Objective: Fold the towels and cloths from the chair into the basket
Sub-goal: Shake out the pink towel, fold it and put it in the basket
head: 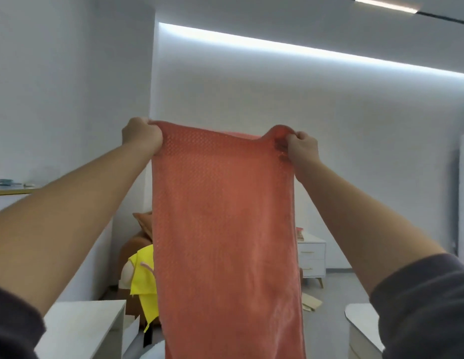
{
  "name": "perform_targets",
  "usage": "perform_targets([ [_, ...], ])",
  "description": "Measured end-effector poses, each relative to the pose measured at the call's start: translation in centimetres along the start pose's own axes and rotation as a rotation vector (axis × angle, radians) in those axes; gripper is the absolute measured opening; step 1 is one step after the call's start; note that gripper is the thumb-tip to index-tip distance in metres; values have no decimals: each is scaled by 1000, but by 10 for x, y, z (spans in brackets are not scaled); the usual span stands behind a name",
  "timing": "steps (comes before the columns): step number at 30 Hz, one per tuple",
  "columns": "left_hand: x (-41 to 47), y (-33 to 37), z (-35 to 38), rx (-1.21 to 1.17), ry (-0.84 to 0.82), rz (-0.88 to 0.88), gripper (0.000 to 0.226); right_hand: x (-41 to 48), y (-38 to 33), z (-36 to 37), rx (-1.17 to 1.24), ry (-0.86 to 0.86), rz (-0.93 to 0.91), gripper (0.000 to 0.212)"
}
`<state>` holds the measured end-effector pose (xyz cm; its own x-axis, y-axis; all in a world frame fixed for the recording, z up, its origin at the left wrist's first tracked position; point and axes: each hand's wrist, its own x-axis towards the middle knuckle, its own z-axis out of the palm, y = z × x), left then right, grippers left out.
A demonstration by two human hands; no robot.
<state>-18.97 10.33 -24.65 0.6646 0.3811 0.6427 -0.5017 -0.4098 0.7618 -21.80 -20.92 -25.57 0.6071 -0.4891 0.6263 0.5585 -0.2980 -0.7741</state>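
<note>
You hold a salmon-orange, waffle-textured terry towel [225, 229] up at arm's length in the centre of the frame. Its top edge runs between both hands, and the rest hangs straight down past the bottom edge of the picture.

Your left hand [141, 137], centre left, is curled tight round the towel's upper left corner. Your right hand [302, 149], centre right, pinches the upper right corner, where the fabric bunches into a small hump above the knuckles. The top edge sags slightly between the two grips.

The towel looks soft, limp and light, and it drapes with no stiffness of its own. It should fold wherever you bring the corners together. The corners you already hold are the sound places to keep hold of, because a grip anywhere in the middle would let the sides flop.

Behind the towel, at lower left, a bright yellow thin cloth [144, 278] lies draped on a brown upholstered chair [132, 244]. A white two-drawer cabinet [311, 257] stands at right of centre. No basket is in view.
</note>
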Motion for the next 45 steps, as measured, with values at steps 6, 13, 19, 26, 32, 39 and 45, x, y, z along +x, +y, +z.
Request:
perform_targets([
  [6,4,-54,58,64,-84,81,38,5,72,29,-35,-29,-11,19],
  [13,34,-37,63,-29,-124,277,57,28,51,37,126,31,-181,19],
  [19,2,-33,40,2,11,311,38,-1,41,19,129,62,-195,18],
  [26,-72,-47,1,45,225,229,27,-70,52,-14,30,125,-117,22],
  [32,-101,-53,-11,7,238,196,27,-109,48,-31,2,182,-113,23],
  [39,-117,-111,12,104,96,52,25,-133,98,-19,-201,113,-32,21],
  [45,-170,-230,56,214,-66,-139,25,-187,219,-2,-456,-84,79,21],
])
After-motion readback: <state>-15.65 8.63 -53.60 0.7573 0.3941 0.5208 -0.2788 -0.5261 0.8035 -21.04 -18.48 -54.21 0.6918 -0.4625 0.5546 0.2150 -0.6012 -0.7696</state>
